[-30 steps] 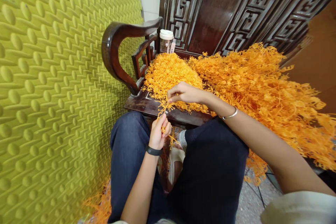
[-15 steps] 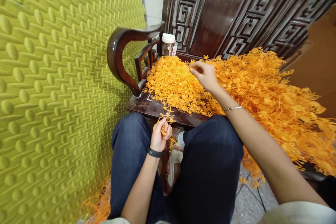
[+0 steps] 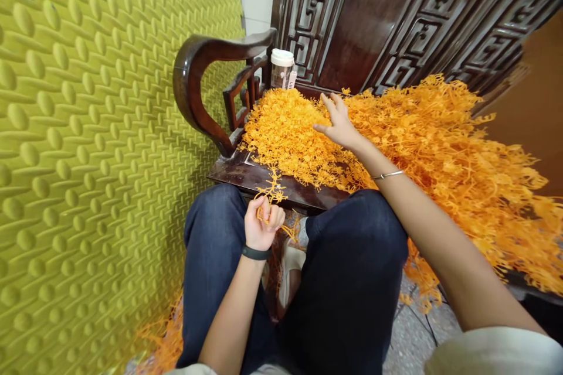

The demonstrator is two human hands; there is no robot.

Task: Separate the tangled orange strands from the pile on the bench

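Note:
My left hand [image 3: 263, 224] is closed around an orange plastic strand [image 3: 273, 188] that has small branching sprigs, just in front of the bench's edge. Part of the strand sticks up past my fingers, and another part trails out to the right below them. Over the pile of small orange pieces [image 3: 292, 135] on the bench, my right hand [image 3: 338, 123] has its fingers spread and holds nothing. Whether its fingertips touch the pile I cannot tell. To its right lies a big heap of longer orange strands [image 3: 444, 146].
The dark wooden bench [image 3: 237, 173] has a curved armrest [image 3: 187, 82] on the left and a carved back [image 3: 356, 41]. A lidded clear cup [image 3: 281, 67] stands in the corner. A yellow textured mat [image 3: 88, 158] rises at left. Loose orange strands [image 3: 165, 334] and dark cables [image 3: 428, 328] lie on the floor.
My right hand's fingers have gone from curled together to spread apart over the pile. My left hand has turned slightly and shifted a little left, still gripping the strand.

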